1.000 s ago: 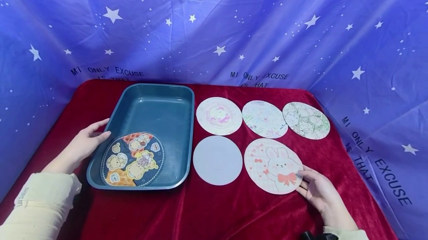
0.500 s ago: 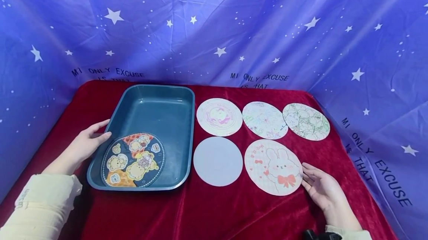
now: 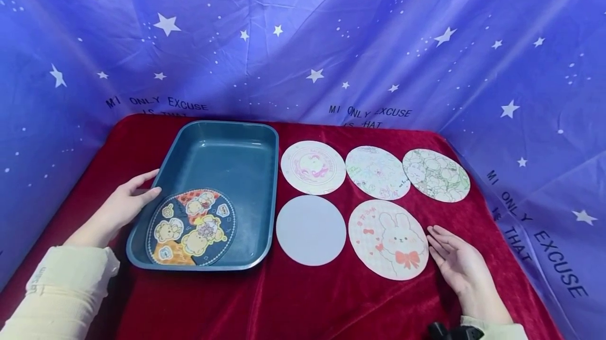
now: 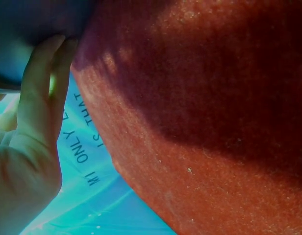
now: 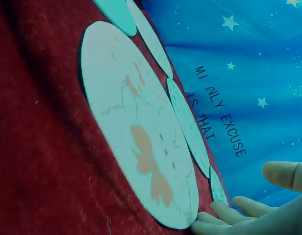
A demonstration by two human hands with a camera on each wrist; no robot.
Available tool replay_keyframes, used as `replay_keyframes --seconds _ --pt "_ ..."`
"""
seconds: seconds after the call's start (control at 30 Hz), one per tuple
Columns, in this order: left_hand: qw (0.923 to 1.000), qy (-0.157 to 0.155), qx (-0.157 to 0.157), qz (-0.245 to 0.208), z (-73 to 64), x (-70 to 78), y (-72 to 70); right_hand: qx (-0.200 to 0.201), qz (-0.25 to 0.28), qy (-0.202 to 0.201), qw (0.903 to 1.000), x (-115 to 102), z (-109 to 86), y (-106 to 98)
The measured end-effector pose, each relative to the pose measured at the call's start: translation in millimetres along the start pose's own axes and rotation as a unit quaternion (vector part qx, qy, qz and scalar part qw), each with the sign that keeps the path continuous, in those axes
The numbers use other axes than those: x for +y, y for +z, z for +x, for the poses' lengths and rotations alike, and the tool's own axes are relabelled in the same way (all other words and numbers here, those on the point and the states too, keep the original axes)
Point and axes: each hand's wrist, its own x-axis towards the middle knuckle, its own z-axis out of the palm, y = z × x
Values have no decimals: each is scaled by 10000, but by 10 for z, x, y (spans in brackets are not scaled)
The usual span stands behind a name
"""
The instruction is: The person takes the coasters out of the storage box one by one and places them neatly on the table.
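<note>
At the left, my left hand (image 3: 117,207) holds the left rim of a dark teal rectangular tray (image 3: 224,163), thumb over the edge and fingers along the outer wall (image 4: 13,54). Inside the tray's near left corner lies a round mat with cartoon bears (image 3: 208,229), leaning slightly against the wall. My right hand (image 3: 461,266) is beside the right edge of a round rabbit mat (image 3: 390,240), its fingers loosely extended with nothing held. The right wrist view shows the fingertips close to the edge of this flat mat (image 5: 141,132); whether they touch it I cannot tell.
Left of the rabbit mat lies a plain grey-blue round mat (image 3: 311,230). Behind are a pink-printed mat (image 3: 313,167), a pastel-printed mat (image 3: 377,172) and a green floral mat (image 3: 435,176). A red velvet cloth (image 3: 303,303) covers the table; blue starry curtains (image 3: 303,40) surround it.
My right hand has let go of the rabbit mat's right edge and drawn slightly away to the right. The left hand stays on the tray. The whole head view shifts slightly.
</note>
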Motion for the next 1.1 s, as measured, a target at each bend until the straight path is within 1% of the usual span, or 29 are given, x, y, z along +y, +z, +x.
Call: replay_keyframes --seconds 0.1,0.23,0.4,0.5,0.63,0.73,0.9,1.1 --pt "10000 -22 8 16 -8 -4 4 -30 195 -33 9998 -14 19 13" --pt "10000 -5 16 -5 -7 -5 -2 -89 426 -191 9989 -47 45 40" --pt "10000 -10 10 -15 -5 -15 -9 -160 615 -199 9978 -61 74 141" --pt "10000 -24 0 7 -1 -14 -7 -289 734 -251 9966 -65 85 229" --pt "10000 -16 11 36 5 -7 4 -596 1020 -387 9922 -74 93 350" --pt "10000 -9 26 29 11 -12 7 -702 1167 -456 9896 -74 95 435" --pt "10000 -20 35 3 7 -14 6 -763 1244 -452 9883 -55 104 537" --pt "10000 -26 34 -38 2 -10 7 -822 1203 -408 9885 -22 125 634"
